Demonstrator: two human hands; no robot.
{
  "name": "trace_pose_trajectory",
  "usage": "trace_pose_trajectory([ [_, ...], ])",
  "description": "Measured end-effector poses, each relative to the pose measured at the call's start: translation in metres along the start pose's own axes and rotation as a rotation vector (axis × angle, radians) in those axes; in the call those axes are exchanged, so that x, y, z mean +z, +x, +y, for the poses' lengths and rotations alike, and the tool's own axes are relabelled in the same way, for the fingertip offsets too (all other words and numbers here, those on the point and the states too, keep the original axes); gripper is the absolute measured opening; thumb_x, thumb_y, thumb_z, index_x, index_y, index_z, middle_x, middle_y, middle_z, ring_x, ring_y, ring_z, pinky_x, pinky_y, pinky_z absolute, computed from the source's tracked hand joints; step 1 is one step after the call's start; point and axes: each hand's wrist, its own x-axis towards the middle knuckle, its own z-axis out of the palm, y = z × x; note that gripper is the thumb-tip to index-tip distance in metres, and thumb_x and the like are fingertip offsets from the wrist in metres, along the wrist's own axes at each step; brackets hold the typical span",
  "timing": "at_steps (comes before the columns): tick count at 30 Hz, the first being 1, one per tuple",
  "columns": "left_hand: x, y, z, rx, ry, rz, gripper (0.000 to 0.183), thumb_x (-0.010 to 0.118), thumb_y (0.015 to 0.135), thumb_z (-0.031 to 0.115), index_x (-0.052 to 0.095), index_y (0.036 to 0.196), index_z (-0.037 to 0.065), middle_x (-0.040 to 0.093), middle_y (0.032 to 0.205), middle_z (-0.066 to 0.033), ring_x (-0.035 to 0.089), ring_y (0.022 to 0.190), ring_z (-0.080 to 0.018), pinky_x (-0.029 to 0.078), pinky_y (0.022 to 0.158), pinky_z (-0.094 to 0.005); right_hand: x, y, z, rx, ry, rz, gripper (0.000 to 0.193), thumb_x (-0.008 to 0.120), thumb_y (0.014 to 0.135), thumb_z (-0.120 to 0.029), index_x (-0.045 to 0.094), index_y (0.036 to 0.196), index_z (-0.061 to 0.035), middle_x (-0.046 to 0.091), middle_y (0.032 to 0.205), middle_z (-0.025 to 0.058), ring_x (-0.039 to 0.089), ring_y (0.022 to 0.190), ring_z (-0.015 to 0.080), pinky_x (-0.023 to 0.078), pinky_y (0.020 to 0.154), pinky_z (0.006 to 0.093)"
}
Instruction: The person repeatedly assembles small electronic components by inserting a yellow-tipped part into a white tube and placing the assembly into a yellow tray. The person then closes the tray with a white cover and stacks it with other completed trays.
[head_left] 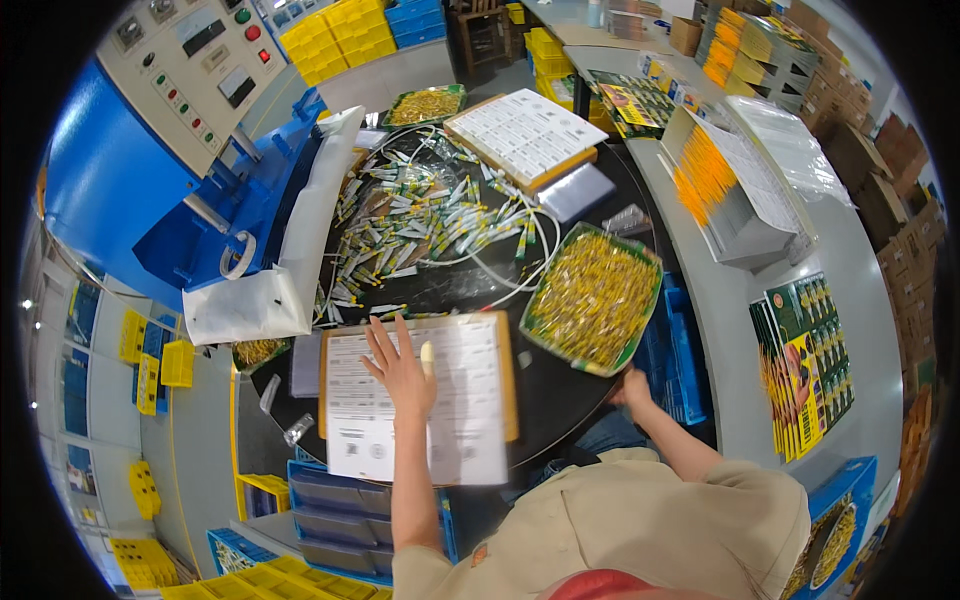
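Observation:
My left hand (pixel 402 372) lies with fingers spread on a stack of printed white sheets (pixel 465 400), which rests on a tan board. A pale yellow cover sits on its thumb. My right hand (pixel 630 390) is curled at the edge of the round black table (pixel 560 415), beside the near corner of a green tray (pixel 528 325). Its fingertips are hidden, so what it grips cannot be made out. Many small yellow pieces (pixel 595 295) fill the tray. Beyond my left hand, small white, green and yellow tubes (pixel 425 225) lie in a loose heap.
A blue machine (pixel 110 190) with a control panel stands at the left. Another printed board (pixel 530 135) and a second filled tray (pixel 425 105) are at the back. The grey side table (pixel 715 330) holds printed cards (pixel 815 360). Blue crates (pixel 680 350) sit below the black table.

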Motion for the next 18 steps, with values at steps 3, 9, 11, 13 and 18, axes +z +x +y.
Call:
trace_pose_trajectory([
  [3,-0.016,-0.037,0.017,0.105,-0.366,0.035,0.055,0.050,0.099,0.027,0.036,0.148,0.006,0.027,0.154,-0.0211,0.026,0.142,-0.0385,0.020,0.114,-0.0525,-0.035,-0.082,-0.012,-0.266,-0.335,-0.731,0.040,0.047,0.099,-0.028,0.069,0.092,0.0043,0.070,0.070,0.0128,0.065,0.054,0.0184,0.053,0.053,0.0308],
  [9,-0.047,-0.153,0.028,-0.084,-1.062,-0.786,0.041,0.057,0.096,0.021,0.055,0.130,-0.002,0.063,0.123,-0.0128,0.059,0.114,-0.0200,0.043,0.099,-0.0339,-0.038,-0.106,-0.131,-0.865,-0.008,-0.412,0.020,0.053,0.096,-0.010,0.065,0.085,0.0017,0.065,0.066,0.0069,0.060,0.055,0.0096,0.047,0.052,0.0251],
  [11,-0.041,-0.188,0.029,-0.309,-1.126,-1.031,0.040,0.056,0.097,0.023,0.057,0.128,-0.002,0.064,0.122,-0.0125,0.058,0.115,-0.0194,0.043,0.098,-0.0331,-0.028,-0.068,-0.168,-1.106,-0.148,-0.101,0.014,0.056,0.094,-0.010,0.066,0.090,-0.0007,0.067,0.080,0.0109,0.065,0.073,0.0183,0.050,0.067,0.0304],
  [13,-0.017,-0.225,0.040,-0.565,-1.201,-1.082,0.044,0.057,0.096,0.024,0.055,0.130,-0.003,0.063,0.123,-0.0137,0.056,0.119,-0.0212,0.042,0.100,-0.0323,-0.022,-0.024,-0.194,-1.336,-0.300,0.106,0.016,0.058,0.092,-0.013,0.067,0.100,-0.0027,0.067,0.097,0.0160,0.063,0.094,0.0282,0.049,0.083,0.0376],
  [18,0.042,-0.268,0.034,-0.612,-1.152,-0.638,0.049,0.055,0.098,0.021,0.042,0.140,-0.001,0.058,0.130,-0.0142,0.056,0.118,-0.0219,0.043,0.100,-0.0316,0.015,0.026,-0.214,-1.381,-0.888,0.138,0.042,0.059,0.091,-0.025,0.058,0.131,-0.0109,0.046,0.143,0.0200,0.040,0.133,0.0373,0.027,0.112,0.0505],
])
